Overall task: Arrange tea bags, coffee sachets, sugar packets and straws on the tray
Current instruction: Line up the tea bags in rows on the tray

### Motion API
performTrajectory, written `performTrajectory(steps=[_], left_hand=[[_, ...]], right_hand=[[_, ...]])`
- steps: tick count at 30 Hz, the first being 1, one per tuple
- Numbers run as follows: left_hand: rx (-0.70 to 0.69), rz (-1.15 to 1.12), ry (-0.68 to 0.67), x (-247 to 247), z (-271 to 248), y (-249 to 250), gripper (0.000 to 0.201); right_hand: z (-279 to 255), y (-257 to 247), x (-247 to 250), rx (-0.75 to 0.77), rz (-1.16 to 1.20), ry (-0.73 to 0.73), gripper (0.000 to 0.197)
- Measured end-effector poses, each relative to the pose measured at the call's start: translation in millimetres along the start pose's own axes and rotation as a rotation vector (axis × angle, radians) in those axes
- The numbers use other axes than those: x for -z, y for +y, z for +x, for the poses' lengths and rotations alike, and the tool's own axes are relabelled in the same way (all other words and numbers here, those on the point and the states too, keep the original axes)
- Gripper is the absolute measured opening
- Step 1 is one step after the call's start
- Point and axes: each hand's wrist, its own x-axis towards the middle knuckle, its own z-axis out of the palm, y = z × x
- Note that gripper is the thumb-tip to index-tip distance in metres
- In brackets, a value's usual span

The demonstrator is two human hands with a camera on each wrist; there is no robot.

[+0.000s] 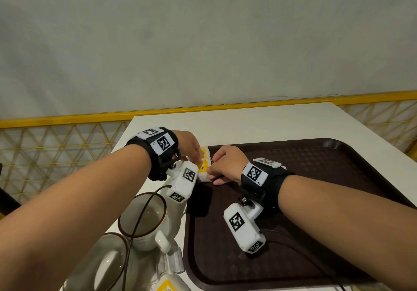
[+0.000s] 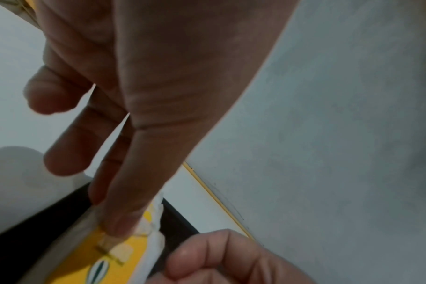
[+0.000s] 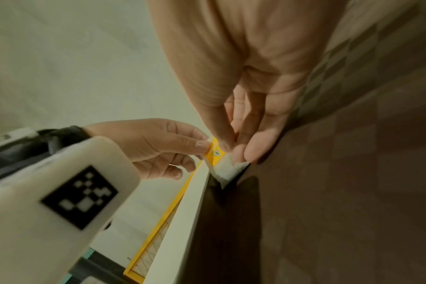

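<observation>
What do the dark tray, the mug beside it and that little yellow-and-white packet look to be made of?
Tray: probably moulded plastic, dark brown, with an embossed diamond texture and a dull sheen. Mug: likely glazed ceramic, glossy white with a brown rim. Packet: seemingly thin paper, printed yellow, soft and crinkled at its edge.

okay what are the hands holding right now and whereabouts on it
Both hands hold one yellow and white packet at the tray's far left corner. The left hand pinches its left edge; the right hand pinches its right edge.
</observation>
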Motion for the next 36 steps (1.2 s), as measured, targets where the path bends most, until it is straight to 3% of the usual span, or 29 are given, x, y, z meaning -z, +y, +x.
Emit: performTrajectory(steps=[9,14,19,25,36], left_hand=[[0.035,-0.044,0.088,-6.7,7.2,-2.2,0.017],[0.049,-0.143,0.132,-7.6,6.1,-7.7,0.017],[0.044,-0.224,0.120,-5.9,1.3,-11.2,0.024],[0.014,-0.210,0.053,-6.1,-2.6,-3.3,0.029],[0.025,-0.060,0.025,-1.1,-5.5,-5.5,0.028]], right_hand=[[3.9,1.1,-5.3,0.063,-0.284,-0.036,0.030],[3.3,-3.4,-1.7,0.026,-0.269,-0.084,0.027],[8.8,-2.6,-1.7,0.077,-0.135,0.104,0.008],[22.0,3.2,-19.0,0.065,-0.149,0.066,0.054],[16.0,11.3,-15.9,0.120,-0.259,0.130,0.059]])
